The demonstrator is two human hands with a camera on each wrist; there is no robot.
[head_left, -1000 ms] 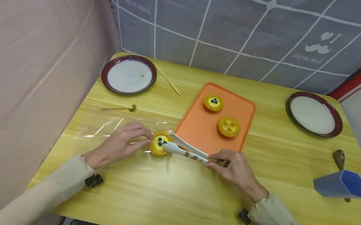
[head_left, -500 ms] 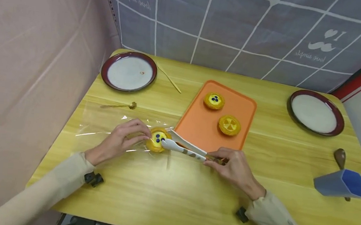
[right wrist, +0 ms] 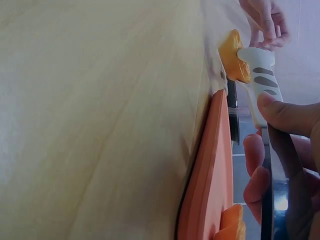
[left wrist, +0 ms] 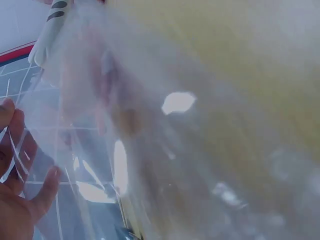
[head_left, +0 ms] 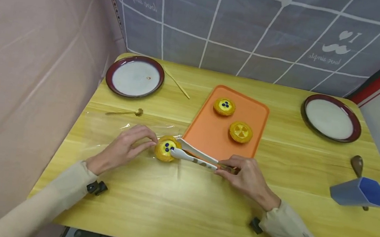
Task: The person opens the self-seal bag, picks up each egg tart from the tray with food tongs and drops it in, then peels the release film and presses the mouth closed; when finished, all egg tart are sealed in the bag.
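Note:
My right hand (head_left: pixel 247 179) grips the metal part of white-tipped tongs (head_left: pixel 193 159), thumb on one side and fingers on the other. Between the tong tips is an egg tart topped with blueberries (head_left: pixel 164 152), at the mouth of a clear plastic bag (head_left: pixel 102 140). My left hand (head_left: pixel 129 147) pinches the edge of that bag beside the tart. In the left wrist view the see-through film of the bag (left wrist: pixel 150 150) fills most of the picture, with my left hand (left wrist: pixel 22 180) at its left side. The right wrist view shows the tart (right wrist: pixel 234 57) tilted at the tong tips.
An orange tray (head_left: pixel 208 139) holds a blueberry tart (head_left: pixel 224 107) and a fruit-wedge tart (head_left: pixel 240 132). Dark-rimmed plates stand at back left (head_left: pixel 135 77) and right (head_left: pixel 329 118). A small gold spoon (head_left: pixel 122 112), a thin yellow stick (head_left: pixel 177 83), a blue cup (head_left: pixel 347 193) and a brown spoon (head_left: pixel 357 165) lie around.
The tart and tong tips have shifted slightly left, and the left hand with the bag's edge moved a little left too. The bag's film has changed its folds. Both grips are kept.

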